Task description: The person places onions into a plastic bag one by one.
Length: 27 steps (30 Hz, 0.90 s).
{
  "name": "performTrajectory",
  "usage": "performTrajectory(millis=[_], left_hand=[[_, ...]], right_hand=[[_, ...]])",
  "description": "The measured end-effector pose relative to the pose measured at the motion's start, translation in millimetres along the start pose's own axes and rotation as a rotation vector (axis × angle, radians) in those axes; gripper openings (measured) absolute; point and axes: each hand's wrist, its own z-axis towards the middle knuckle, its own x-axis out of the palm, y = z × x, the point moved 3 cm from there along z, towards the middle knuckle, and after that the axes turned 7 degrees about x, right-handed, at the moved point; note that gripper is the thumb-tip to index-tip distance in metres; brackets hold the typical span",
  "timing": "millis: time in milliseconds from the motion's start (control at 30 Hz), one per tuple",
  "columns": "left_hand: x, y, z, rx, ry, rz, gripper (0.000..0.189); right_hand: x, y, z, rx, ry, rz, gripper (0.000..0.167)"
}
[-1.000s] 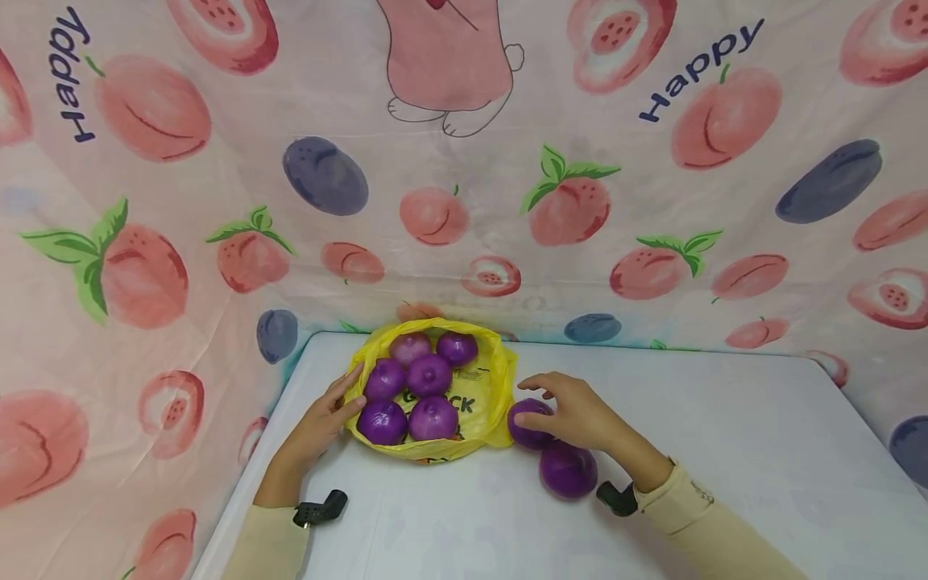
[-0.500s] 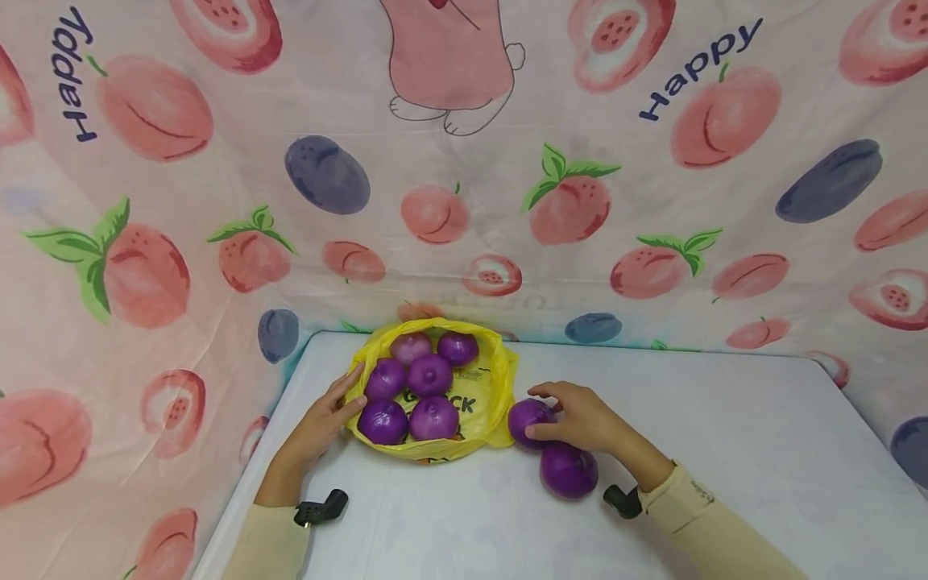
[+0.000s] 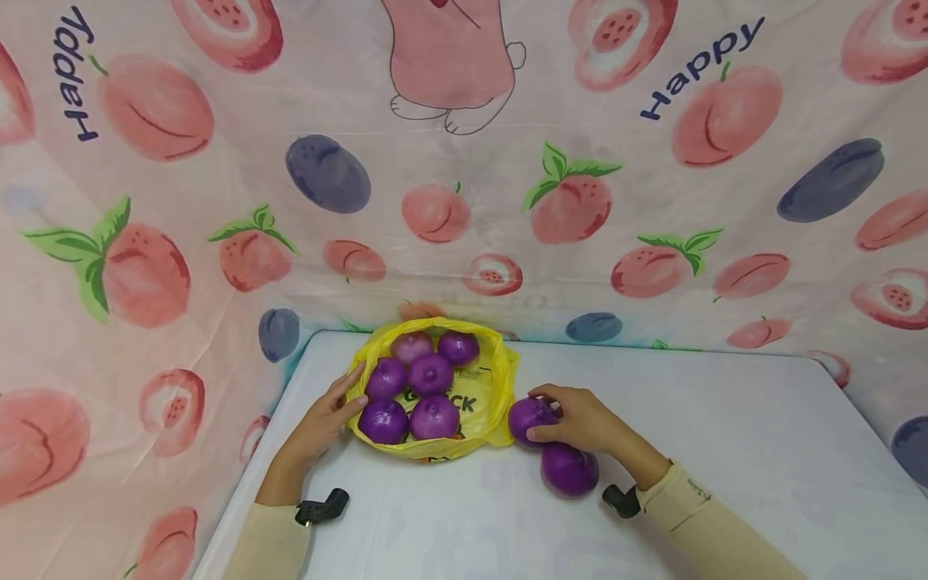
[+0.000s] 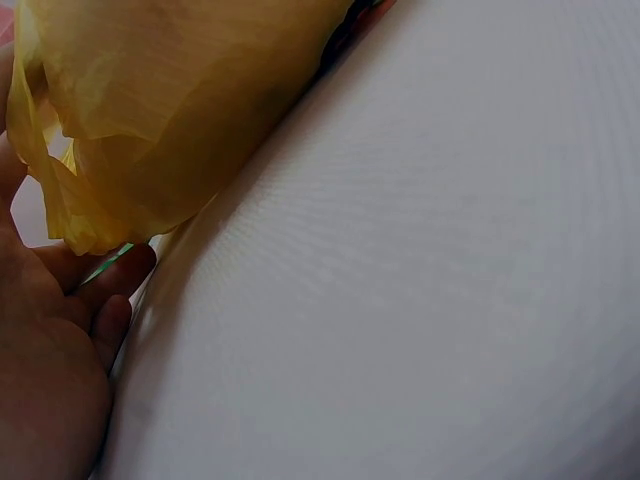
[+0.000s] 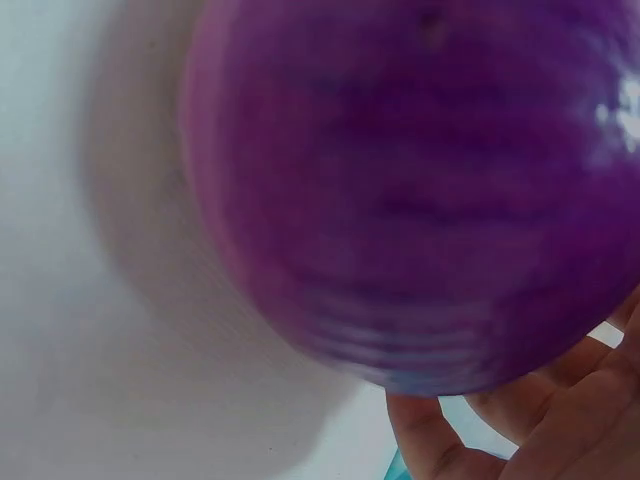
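Observation:
In the head view, my right hand (image 3: 586,419) holds a shiny purple onion (image 3: 529,420) on the table, fingers at its far side and thumb at its near side. A second purple onion (image 3: 569,470) lies against it, nearer me; in the right wrist view a large purple onion (image 5: 420,200) hides part of the hand. My left hand (image 3: 322,419) rests at the left side of an open yellow plastic bag (image 3: 500,395), its fingers and thumb spread along the rim. Several purple onions (image 3: 431,374) sit in the bag. In the left wrist view, the bag (image 4: 170,110) covers some fingers.
The white table (image 3: 732,451) stretches to the right and toward me. A peach-printed cloth (image 3: 493,201) hangs behind it and on the left. A black wrist camera (image 3: 322,507) is strapped to the left wrist, another black camera (image 3: 621,501) to the right.
My right hand's fingers and thumb have settled around the onion beside the bag, moving slightly back and down. The left hand, the bag and its onions stay where they were.

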Motion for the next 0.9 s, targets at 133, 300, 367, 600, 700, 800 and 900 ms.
performTrajectory(millis=[133, 300, 367, 600, 700, 800, 900], left_hand=[[0.1, -0.3, -0.2, -0.002, 0.000, 0.001, 0.065], [0.4, -1.5, -0.7, -0.007, -0.001, -0.002, 0.065], [0.5, -1.8, -0.8, -0.009, -0.001, -0.003, 0.065], [0.9, -2.5, -1.0, -0.005, -0.001, -0.001, 0.065], [1.0, -2.8, -1.1, -0.005, -0.003, 0.003, 0.065], [1.1, -3.1, -1.1, -0.009, -0.006, 0.005, 0.065], [1.2, -2.9, -1.3, -0.009, -0.008, 0.005, 0.065]], right_hand=[[-0.3, 0.2, 0.2, 0.014, -0.006, 0.001, 0.066], [0.0, 0.3, -0.2, 0.025, -0.014, 0.003, 0.067], [0.0, 0.5, -0.1, 0.037, -0.019, 0.000, 0.066], [-0.8, 3.7, 0.2, 0.062, -0.040, 0.017, 0.066], [-2.6, 7.6, -1.0, 0.049, -0.051, 0.031, 0.067], [-4.8, 12.3, -2.0, 0.035, -0.065, 0.043, 0.067], [-6.3, 17.0, -1.4, 0.027, -0.082, 0.053, 0.068]])
